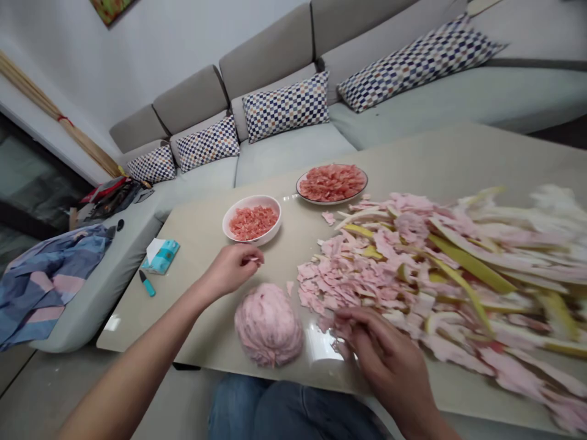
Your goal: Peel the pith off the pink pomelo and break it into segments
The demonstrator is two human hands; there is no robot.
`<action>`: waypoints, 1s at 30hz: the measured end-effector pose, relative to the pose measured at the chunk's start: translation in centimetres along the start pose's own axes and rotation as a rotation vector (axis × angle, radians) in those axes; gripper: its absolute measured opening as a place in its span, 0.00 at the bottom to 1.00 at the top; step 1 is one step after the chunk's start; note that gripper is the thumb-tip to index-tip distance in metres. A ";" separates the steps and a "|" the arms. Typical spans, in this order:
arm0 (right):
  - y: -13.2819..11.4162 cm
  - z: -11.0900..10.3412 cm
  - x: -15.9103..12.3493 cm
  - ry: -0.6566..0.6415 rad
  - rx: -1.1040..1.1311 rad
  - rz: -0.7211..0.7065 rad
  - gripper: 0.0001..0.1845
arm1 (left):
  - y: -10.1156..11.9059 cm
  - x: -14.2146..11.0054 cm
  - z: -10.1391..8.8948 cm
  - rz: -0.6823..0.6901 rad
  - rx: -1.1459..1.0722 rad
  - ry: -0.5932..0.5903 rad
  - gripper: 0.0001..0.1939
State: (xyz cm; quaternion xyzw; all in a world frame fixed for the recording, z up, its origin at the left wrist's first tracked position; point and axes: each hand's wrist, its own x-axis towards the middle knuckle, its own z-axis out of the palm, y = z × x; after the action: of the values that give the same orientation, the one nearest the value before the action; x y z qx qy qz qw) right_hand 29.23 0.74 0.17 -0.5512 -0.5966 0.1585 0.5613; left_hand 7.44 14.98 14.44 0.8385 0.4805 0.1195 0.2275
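Scanning the table [197, 220] from its left end, a capped-looking teal tool [147, 285] lies just beside a tissue pack [161, 256]; neither presents an evident hazard. The left hand [233, 266] is raised at the near side of the white bowl [272, 233], fingers curled together; whether they grip a scrap cannot be told. A low sweep could, in my judgement, knock the bowl and spill its red pulp. The peeled fruit [268, 327] sits between the hands, close to the near edge; being round and unsupported, it could roll off if nudged. Farther back stands the pulp-heaped plate [302, 190], with peel scraps close enough to mix in. The right hand [385, 354] is bent over the near side of the peel heap [408, 256], thumb and forefinger close together, their hold blurred; a careless forearm could drag strips floorward.
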 end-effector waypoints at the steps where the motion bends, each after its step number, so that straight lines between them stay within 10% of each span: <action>1: 0.1 -0.5 0.0 -0.013 0.023 -0.015 0.14 | 1.3 0.9 0.5 0.033 0.007 -0.038 0.14; 6: -0.6 -1.1 0.0 -0.082 0.050 -0.138 0.16 | 7.3 4.5 3.0 0.147 0.060 -0.231 0.12; 10: -1.4 -0.2 -0.6 -0.189 0.025 -0.188 0.14 | 8.7 5.8 3.2 0.153 0.016 -0.407 0.28; 19: -2.4 0.8 0.9 -0.216 0.042 -0.231 0.13 | 1.0 -1.9 0.6 0.047 -0.212 -0.092 0.19; 25: -5.3 2.1 5.5 -0.463 0.031 -0.209 0.09 | -3.8 -9.4 5.1 -0.084 -0.288 -0.080 0.54; 30: -8.7 2.5 9.2 -0.828 -0.256 -0.128 0.07 | -4.1 -9.9 8.0 -0.059 -0.376 0.050 0.50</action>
State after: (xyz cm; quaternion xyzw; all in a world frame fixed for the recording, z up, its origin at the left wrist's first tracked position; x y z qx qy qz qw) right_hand 25.16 6.50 10.96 -0.4682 -0.8191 0.2558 0.2109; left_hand 2.70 6.11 5.64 0.7635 0.4798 0.2213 0.3713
